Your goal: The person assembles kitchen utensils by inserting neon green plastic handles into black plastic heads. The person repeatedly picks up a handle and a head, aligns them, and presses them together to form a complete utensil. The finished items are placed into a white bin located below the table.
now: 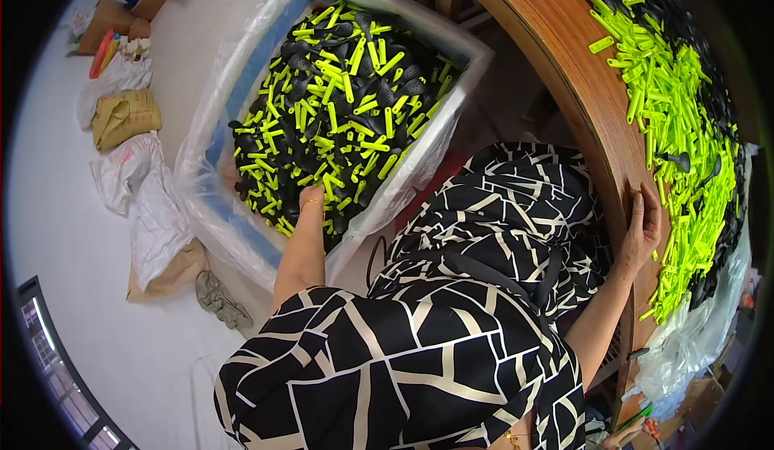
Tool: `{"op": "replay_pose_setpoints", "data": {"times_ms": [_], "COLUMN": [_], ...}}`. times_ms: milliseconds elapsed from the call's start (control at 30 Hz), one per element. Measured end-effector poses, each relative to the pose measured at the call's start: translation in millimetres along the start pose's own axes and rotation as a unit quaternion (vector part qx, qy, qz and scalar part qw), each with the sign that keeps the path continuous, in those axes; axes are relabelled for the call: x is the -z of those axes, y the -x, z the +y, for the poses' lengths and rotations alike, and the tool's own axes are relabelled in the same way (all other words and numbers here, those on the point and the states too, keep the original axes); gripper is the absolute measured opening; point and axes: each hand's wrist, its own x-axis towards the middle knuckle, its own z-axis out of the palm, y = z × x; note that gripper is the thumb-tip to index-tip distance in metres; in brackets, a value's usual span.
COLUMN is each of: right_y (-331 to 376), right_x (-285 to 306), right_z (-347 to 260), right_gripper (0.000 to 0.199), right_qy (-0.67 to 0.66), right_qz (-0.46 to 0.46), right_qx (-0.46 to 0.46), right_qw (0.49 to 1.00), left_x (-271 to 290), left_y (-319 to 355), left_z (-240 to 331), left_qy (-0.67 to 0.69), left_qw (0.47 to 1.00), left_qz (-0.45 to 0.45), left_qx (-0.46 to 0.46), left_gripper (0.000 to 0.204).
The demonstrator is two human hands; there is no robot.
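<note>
My left arm reaches down into a big lined bin [211,244] full of black kitchen utensils with lime-green handles [330,120]. Some of the black heads are slotted or pierced. My left hand [312,196] is at the near side of the heap, its fingers hidden among the pieces. On the right, my right hand [644,228] rests at the wooden table [592,103], beside a long pile of lime-green handles [685,184]. Its fingers are slightly bent with a gap between them, and nothing shows in them. Black utensil pieces [713,55] lie behind the green ones.
Clear plastic sheeting [693,353] covers the table's near end. What looks like another person's hand [633,432] shows at the lower right. Sacks [153,216], a brown package [126,120] and cardboard boxes [109,27] line the left. A grey-green cloth bundle [219,298] lies beside the bin.
</note>
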Motion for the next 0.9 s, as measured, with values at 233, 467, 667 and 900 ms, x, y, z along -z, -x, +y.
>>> {"op": "replay_pose_setpoints", "data": {"times_ms": [233, 467, 667, 900], "right_y": [3.5, 2.1, 7.7, 15.5], "right_x": [0.8, -2.0, 0.9, -3.5], "right_z": [6.6, 8.6, 8.1, 3.7], "right_gripper": [0.023, 0.021, 0.021, 0.017], "right_qy": [0.017, 0.030, 0.076, -0.001], "right_qz": [0.027, 0.032, 0.038, 0.045], "right_qx": [0.035, 0.057, 0.071, 0.033], "right_qw": [0.999, 0.997, 0.994, 0.998], "left_x": [25.5, 0.6, -8.7, -46.8], "left_y": [50.7, 74.2, 96.6, 74.0], "left_z": [181.8, 214.4, 128.9, 56.1], "left_qy": [0.153, 0.056, -0.031, -0.139], "left_qw": [0.924, 0.954, 0.958, 0.984], "left_qz": [0.221, 0.197, 0.174, -0.078], "left_qx": [-0.272, -0.217, -0.227, -0.084], "left_gripper": [0.055, 0.083, 0.082, 0.066]}}
